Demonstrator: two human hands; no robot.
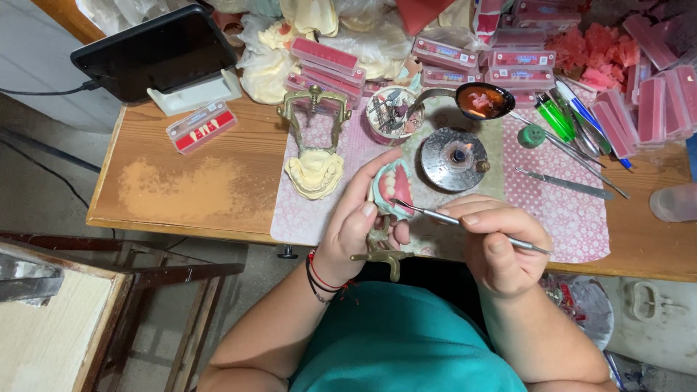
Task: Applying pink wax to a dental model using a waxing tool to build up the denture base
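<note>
1. Left hand (356, 225) gripped denture (393, 190): pink gums w/ white teeth, held above table (196, 189) edge.
2. Right hand (497, 243) pinched thin metal tool (465, 223), tip touching denture.

Black tablet (156, 49) on a white stand, clear box of teeth (201, 126) left of it, plaster cast (314, 173) in brass articulator, lit spirit burner (455, 157), spoon of melted wax (479, 101), stacked pink boxes (519, 58), green pen (555, 116), metal spatula (566, 184).
</note>
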